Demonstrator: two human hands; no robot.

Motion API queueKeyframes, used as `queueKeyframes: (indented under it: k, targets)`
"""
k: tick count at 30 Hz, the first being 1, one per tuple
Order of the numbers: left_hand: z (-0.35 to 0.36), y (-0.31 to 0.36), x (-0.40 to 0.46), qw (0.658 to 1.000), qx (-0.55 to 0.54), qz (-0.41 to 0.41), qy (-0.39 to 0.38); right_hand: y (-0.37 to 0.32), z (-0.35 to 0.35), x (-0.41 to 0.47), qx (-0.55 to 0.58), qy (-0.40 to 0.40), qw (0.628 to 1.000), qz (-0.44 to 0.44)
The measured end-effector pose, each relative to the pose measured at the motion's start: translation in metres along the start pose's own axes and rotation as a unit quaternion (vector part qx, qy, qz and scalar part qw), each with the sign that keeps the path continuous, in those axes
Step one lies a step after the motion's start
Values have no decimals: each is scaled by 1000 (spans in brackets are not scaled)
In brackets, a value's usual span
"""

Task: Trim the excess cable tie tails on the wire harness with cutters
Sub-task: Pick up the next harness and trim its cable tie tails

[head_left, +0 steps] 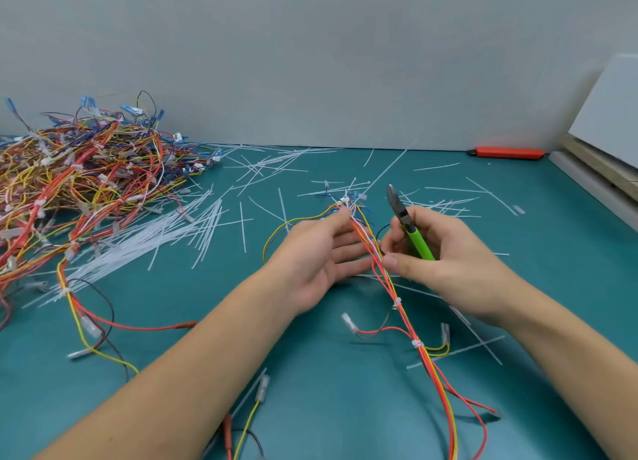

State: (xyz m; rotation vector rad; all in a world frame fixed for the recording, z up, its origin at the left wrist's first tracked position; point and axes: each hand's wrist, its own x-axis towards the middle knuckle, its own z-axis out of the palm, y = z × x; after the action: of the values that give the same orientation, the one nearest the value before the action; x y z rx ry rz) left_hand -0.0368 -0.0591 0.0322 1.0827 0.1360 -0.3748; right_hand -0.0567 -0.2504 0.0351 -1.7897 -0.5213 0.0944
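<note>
A wire harness of red, orange and yellow wires runs from the table's middle toward me, bound by white cable ties. My left hand lies palm up with fingers straight under the harness's upper part. My right hand grips green-handled cutters, steel jaws pointing up and away, and its thumb and forefinger pinch the wires. A white tie cluster sits at the harness's far end, just beyond my left fingertips.
A big tangled pile of harnesses fills the left of the teal mat. Cut white tie tails litter the middle and back. A red tool lies by the back wall. A white board leans at right.
</note>
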Motion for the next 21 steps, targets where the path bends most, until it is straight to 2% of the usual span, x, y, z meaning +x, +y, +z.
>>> queueKeyframes:
  k: [2,5,11,15,17,21]
  targets:
    - [0,0,-1,1000,-19,-19,13,-1,0,0,15,-8,1000,-7]
    - [0,1,-1,999,9,-33,14,-1,-2,0,46,11,999,-7]
    - [-3,6,-3,996,6,-82,-22,-3,-6,0,115,51,992,-14]
    - [-9,13,-1,994,-94,-37,-39,-7,-13,-1,68,-13,998,5]
    - [-9,12,2,994,-99,-10,-35,-5,-16,-2,27,-40,998,29]
    - [-9,5,7,996,-80,41,7,0,-16,0,-70,-8,996,53]
